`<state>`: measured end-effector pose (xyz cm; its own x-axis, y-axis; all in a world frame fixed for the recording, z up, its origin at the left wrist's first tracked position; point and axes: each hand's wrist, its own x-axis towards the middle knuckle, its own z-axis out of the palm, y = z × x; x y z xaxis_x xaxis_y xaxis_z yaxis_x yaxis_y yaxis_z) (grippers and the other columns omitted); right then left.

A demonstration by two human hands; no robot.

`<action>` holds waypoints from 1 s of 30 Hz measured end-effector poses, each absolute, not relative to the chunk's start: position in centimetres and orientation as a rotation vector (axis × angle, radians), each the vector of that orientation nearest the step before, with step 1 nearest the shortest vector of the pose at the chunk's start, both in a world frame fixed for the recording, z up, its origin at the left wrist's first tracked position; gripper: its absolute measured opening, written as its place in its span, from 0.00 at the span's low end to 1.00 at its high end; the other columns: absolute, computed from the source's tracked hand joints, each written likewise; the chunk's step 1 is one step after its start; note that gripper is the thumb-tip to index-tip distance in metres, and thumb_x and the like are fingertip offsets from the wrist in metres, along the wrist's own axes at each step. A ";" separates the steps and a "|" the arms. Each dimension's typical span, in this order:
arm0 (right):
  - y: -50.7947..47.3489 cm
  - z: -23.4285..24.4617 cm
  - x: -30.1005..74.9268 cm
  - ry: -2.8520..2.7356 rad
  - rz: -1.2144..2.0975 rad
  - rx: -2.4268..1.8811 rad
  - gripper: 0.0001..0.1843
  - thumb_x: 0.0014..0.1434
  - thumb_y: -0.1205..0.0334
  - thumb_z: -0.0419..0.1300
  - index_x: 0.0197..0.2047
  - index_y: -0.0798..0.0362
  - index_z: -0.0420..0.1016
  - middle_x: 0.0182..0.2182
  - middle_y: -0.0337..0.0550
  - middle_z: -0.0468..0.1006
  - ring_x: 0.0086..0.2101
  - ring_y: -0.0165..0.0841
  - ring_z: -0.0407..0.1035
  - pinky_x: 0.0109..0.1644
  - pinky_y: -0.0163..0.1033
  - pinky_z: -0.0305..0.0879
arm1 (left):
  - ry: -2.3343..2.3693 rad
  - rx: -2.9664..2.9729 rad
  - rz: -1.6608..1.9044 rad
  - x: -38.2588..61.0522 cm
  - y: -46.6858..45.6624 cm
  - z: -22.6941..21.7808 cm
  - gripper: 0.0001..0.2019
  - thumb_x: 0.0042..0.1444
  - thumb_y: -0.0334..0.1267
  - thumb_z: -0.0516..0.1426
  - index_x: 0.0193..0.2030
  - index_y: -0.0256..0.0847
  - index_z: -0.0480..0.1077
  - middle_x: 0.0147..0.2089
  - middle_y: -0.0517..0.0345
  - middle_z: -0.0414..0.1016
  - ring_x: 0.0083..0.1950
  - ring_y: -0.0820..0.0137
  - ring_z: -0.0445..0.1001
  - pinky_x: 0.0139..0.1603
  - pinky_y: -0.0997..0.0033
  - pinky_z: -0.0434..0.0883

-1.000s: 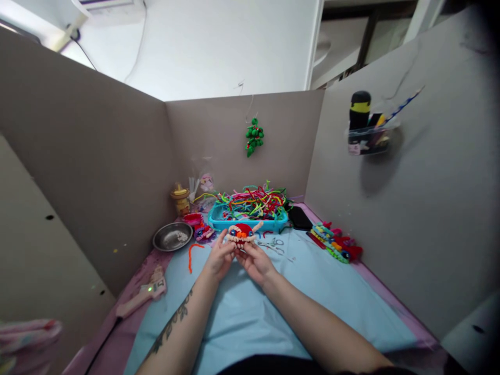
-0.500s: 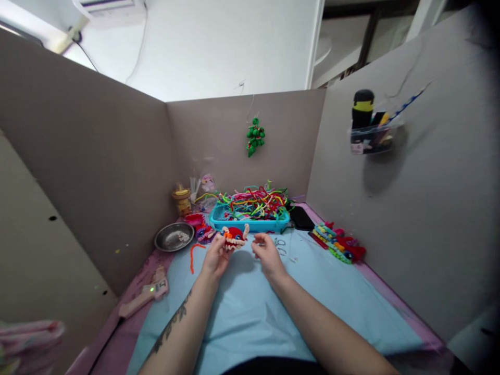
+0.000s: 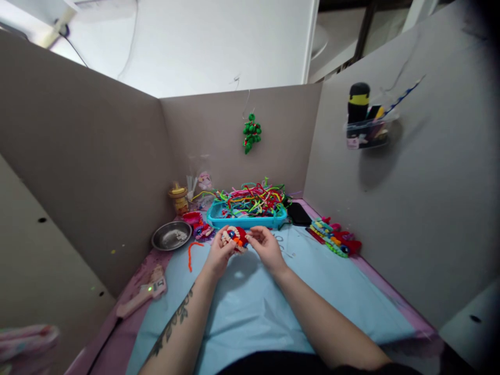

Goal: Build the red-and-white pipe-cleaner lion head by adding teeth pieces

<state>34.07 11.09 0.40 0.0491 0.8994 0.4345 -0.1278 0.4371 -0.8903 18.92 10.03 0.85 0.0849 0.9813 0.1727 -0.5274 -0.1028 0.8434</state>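
Observation:
Between my hands is a small red fuzzy pipe-cleaner figure (image 3: 241,235) with cream ruffled trim, a blue eye and an orange bit on its front. My left hand (image 3: 219,253) grips its left side, thumb over the front. The fingers of my right hand (image 3: 267,248) are pinched together at the figure's right edge; exactly which part they hold is too small to make out. A bent orange pipe cleaner (image 3: 190,256) lies on the blue sheet (image 3: 250,307) left of my left hand.
Behind my hands stands a blue tray (image 3: 250,223) heaped with pipe cleaners. To the left are a metal bowl (image 3: 161,240) with small white pieces and a corded glue gun (image 3: 142,298). Finished-looking pipe-cleaner pieces (image 3: 335,238) and a black phone (image 3: 299,214) lie right. Grey panels enclose the table.
My right hand has moved left and now touches the figure, from which it was apart. The figure has turned in my left hand. The view has shifted slightly.

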 end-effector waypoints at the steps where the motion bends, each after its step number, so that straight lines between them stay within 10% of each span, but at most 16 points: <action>1: 11.0 0.5 34.0 -1.296 0.914 -0.795 0.13 0.48 0.56 0.62 0.37 0.52 0.70 0.31 0.42 0.75 0.32 0.33 0.70 0.37 0.38 0.68 | 0.644 0.954 1.427 18.9 10.0 0.9 0.33 0.40 0.34 0.66 0.54 0.41 0.58 0.47 0.52 0.71 0.42 0.67 0.74 0.42 0.67 0.70; 30: 10.6 1.1 35.1 -1.712 0.450 -0.812 0.07 0.53 0.67 0.56 0.31 0.51 0.75 0.30 0.43 0.73 0.34 0.34 0.67 0.40 0.40 0.65 | 0.682 1.054 1.376 19.0 10.0 0.2 0.33 0.41 0.34 0.65 0.55 0.42 0.58 0.48 0.50 0.72 0.43 0.68 0.73 0.46 0.68 0.67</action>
